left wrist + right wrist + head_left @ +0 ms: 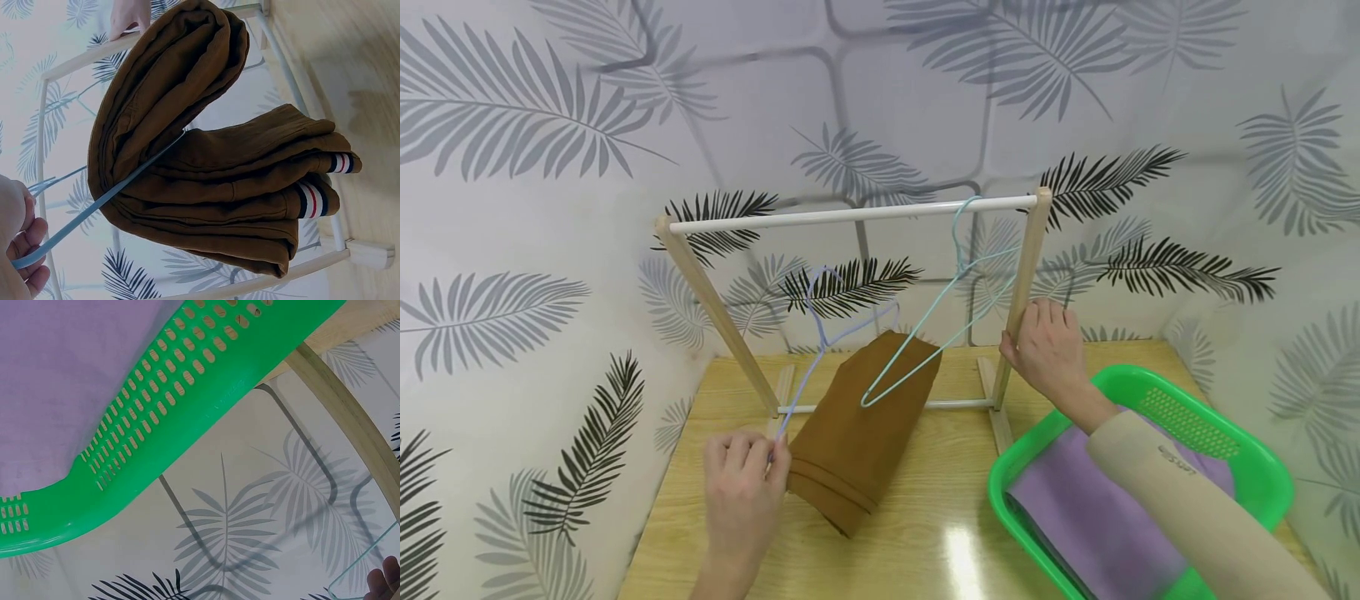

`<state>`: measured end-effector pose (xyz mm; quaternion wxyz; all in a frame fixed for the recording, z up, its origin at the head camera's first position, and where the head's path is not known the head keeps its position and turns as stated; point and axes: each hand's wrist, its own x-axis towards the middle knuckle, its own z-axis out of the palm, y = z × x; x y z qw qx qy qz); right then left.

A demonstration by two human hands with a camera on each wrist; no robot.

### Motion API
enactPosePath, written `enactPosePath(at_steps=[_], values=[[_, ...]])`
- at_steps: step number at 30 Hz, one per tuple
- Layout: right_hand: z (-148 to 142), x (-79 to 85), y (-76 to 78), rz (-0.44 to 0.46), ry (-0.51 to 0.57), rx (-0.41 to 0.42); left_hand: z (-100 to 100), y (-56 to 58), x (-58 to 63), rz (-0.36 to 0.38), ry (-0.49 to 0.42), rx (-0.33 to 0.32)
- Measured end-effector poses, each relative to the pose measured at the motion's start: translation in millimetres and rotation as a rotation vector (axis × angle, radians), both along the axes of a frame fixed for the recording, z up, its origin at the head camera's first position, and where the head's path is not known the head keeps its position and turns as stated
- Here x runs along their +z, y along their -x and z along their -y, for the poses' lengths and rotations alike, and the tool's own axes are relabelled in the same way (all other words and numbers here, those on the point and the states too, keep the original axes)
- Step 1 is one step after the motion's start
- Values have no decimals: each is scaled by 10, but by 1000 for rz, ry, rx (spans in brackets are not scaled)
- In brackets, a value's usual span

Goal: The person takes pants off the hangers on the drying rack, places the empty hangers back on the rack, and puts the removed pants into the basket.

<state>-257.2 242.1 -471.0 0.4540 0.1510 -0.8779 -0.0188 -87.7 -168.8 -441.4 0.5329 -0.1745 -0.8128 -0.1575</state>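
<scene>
My left hand (743, 487) pinches the lower corner of a lavender-blue wire hanger (822, 329), its hook pointing up. Folded brown trousers (868, 425) drape over the hanger's bar, both halves hanging down, with striped trims (312, 200) at one end in the left wrist view. At the right, my right hand (1047, 346) grips the wooden upright (1030, 250) of a small clothes rack. A mint-green hanger (959, 265) hangs from the rack's white top rail (850, 215), near its right end; one corner overlaps the trousers in the head view.
A green plastic basket (1000, 483) stands on the wooden table (955, 517) at the right, under my right forearm. Folded purple cloth (1090, 508) lies in it. Behind the rack rises a wall covering with leaf patterns (865, 167).
</scene>
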Motion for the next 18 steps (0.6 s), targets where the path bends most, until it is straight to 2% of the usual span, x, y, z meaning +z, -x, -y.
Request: enactPosePath(at_steps=[12, 18], values=[[8, 9, -9, 11, -1, 3, -49, -21, -92, -6, -9, -7], [0, 52, -65, 85, 7, 3, -55, -64, -121, 49, -15, -7]])
